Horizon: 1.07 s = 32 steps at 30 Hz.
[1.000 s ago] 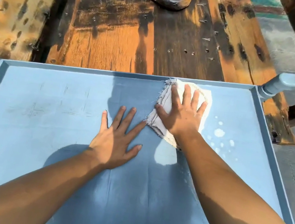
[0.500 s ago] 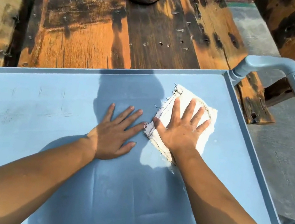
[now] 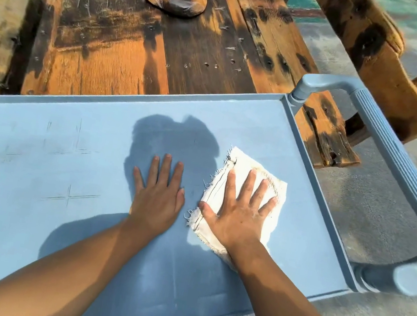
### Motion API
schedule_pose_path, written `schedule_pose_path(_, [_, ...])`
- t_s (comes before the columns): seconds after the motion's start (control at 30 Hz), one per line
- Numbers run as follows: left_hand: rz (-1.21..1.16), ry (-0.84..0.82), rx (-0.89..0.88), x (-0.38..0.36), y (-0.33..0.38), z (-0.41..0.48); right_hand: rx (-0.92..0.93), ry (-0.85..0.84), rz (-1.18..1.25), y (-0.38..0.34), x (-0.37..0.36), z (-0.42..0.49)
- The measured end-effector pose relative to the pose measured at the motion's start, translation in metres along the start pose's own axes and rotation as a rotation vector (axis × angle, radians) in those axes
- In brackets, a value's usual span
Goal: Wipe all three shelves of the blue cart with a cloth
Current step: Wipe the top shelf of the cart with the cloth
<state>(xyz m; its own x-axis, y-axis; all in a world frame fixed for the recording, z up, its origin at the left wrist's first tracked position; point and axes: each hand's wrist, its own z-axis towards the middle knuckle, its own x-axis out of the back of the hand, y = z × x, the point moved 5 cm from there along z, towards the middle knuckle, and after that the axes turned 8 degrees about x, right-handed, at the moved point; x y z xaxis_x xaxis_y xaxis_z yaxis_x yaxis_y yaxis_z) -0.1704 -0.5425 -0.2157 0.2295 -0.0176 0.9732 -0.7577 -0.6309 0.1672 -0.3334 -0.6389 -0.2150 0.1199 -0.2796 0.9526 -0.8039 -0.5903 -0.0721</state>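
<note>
Under the flat right hand (image 3: 239, 212), the cloth (image 3: 273, 190), just beside the left hand (image 3: 158, 193).

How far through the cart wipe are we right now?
In hand: the right hand presses the cloth flat on the top shelf, near the handle end; the left hand lies flat beside it. The left part shows scratch marks. No lower shelf is in view, so nothing shows either as done.

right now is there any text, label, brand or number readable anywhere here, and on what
None: no readable text in this view.
The top shelf shows only scratched cross marks, not letters.
The cloth under the right hand is plain, with no tag.
The cart handle has ribbed grip lines only.
</note>
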Motion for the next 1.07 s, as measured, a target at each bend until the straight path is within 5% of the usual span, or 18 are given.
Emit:
schedule_pose_path(0.23, [0.09,-0.053,-0.182,-0.007,0.02,-0.051,0.083,-0.042,-0.028,0.023,-0.01,-0.056])
schedule_pose_path(0.6, [0.118,-0.058,-0.112,-0.006,0.031,-0.045,0.208,-0.006,0.006,0.058,-0.014,-0.091])
schedule_pose_path(1.07, [0.074,0.039,-0.261,-0.007,0.034,-0.002,0.337,0.027,-0.02,0.034,0.027,0.06])
